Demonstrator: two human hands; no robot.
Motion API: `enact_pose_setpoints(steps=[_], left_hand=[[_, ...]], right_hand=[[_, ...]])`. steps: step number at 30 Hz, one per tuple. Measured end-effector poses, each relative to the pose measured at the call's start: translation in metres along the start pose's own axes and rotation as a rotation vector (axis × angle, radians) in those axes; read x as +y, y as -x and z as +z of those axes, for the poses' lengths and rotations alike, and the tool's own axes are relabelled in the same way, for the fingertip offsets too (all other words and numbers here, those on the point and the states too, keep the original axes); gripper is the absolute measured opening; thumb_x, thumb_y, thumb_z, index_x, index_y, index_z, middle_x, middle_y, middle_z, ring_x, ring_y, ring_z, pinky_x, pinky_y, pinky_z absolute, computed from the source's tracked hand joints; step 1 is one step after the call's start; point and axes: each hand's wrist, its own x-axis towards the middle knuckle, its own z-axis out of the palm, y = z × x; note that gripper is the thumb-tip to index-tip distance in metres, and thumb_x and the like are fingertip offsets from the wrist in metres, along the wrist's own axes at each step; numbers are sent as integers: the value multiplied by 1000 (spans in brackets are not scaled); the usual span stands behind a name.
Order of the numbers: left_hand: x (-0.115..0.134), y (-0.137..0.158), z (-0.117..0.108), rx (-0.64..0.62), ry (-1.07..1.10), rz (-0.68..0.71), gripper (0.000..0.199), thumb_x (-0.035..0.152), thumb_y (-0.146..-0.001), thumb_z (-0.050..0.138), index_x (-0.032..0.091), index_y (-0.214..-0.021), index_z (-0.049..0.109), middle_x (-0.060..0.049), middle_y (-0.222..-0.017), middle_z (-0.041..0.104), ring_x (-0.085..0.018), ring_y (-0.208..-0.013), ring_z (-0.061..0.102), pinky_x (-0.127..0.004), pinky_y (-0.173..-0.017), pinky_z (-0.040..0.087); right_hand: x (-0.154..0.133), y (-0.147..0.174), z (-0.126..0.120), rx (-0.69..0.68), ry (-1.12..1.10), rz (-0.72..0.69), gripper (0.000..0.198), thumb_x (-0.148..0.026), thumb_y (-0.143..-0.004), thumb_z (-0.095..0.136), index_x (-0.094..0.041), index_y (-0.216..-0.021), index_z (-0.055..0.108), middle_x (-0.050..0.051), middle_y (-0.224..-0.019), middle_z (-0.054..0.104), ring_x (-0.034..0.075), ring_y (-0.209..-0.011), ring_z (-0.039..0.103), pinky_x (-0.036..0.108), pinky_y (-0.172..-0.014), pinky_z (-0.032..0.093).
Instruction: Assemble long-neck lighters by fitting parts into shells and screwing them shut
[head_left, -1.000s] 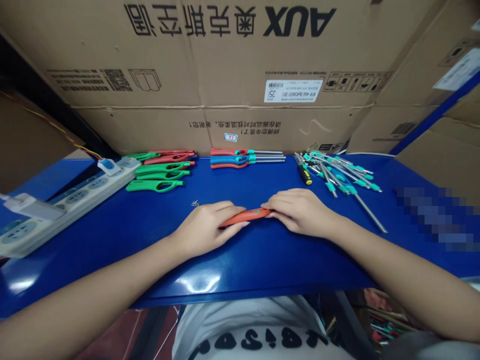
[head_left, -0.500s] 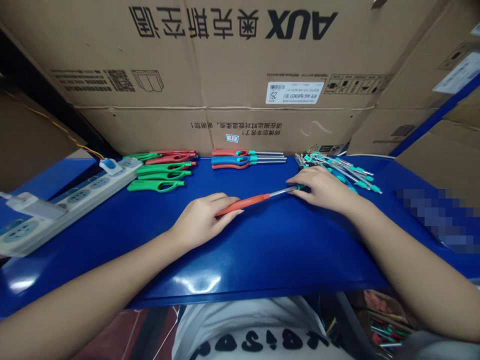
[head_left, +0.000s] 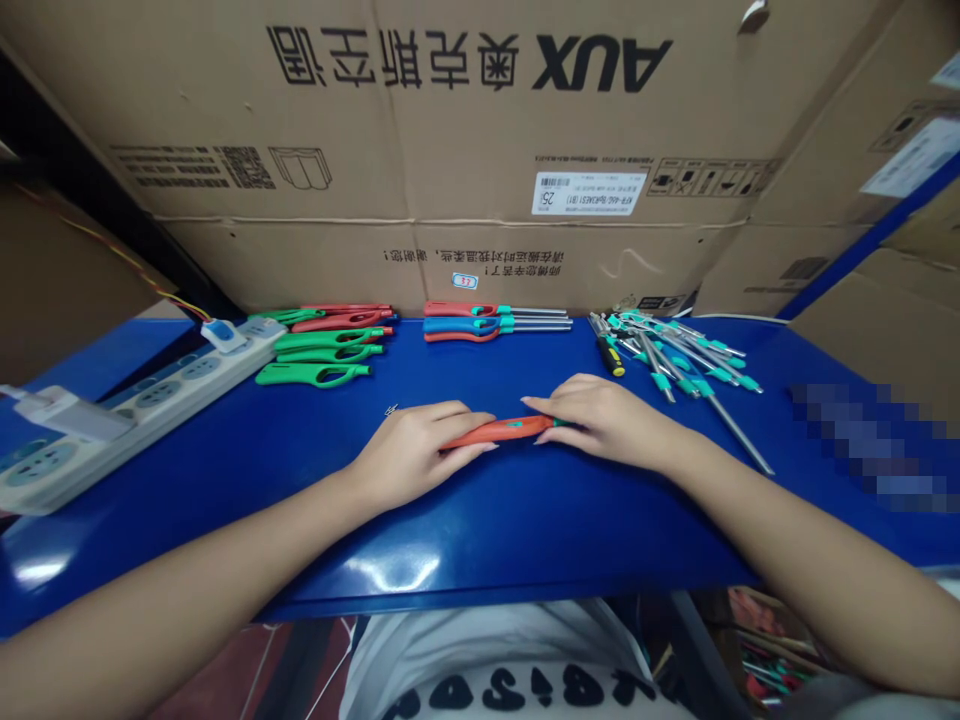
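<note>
Over the middle of the blue table, my left hand (head_left: 411, 452) is closed around the rear of an orange lighter handle (head_left: 499, 432). My right hand (head_left: 600, 420) pinches the front end of the same handle, where a bit of green shows between the fingertips. No metal tube is visible on this handle; the fingers cover part of its front. A tiny metallic piece (head_left: 391, 410) appears just beyond the left knuckles. To the right lies a heap of metal lighter tubes (head_left: 690, 352) with teal ends, one long tube (head_left: 739, 432) pointing toward me.
Green and red lighter handles (head_left: 322, 345) lie at the back left. Several lighters with metal tubes (head_left: 495, 322) lie at back centre, and a black-yellow screwdriver (head_left: 610, 356) beside the heap. A power strip (head_left: 142, 410) runs along the left; a cardboard panel (head_left: 465, 130) stands behind.
The metal tube has come off the orange handle, and one more tube lies on the heap's near side. My right hand has moved left and nearer to the handle's front, uncovering the screwdriver.
</note>
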Motion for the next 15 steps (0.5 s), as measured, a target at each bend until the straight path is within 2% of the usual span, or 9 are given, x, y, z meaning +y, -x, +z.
enact_pose_setpoints(steps=[3,6,11,15], left_hand=[[-1,1,1,16,0,19,32,40,-101,56,21,-124,68,-4,-107,74,-17,-90,72,-25,-76,54],[-5,1,1,45,8,10,32,39,-100,57,21,-124,68,-4,-108,74,-17,-91,72,-25,-79,54],[-8,0,0,82,36,-10,31,38,-99,59,20,-123,68,-5,-106,74,-17,-91,71,-26,-81,53],[-5,0,0,80,57,-4,30,38,-99,60,21,-123,68,-5,-105,74,-16,-89,71,-25,-80,53]], right_hand=[[-9,-2,-1,-17,-5,-3,49,-40,-98,58,-10,-136,60,15,-106,76,24,-95,69,40,-88,51],[-4,1,-8,22,-8,17,56,-45,-94,64,-11,-137,59,15,-115,74,25,-102,66,40,-91,50],[6,5,-20,55,16,48,32,-36,-97,60,-15,-119,69,13,-108,75,25,-99,65,40,-88,48],[4,3,-18,52,-20,12,28,-35,-100,55,-16,-114,70,11,-103,75,23,-98,64,39,-90,47]])
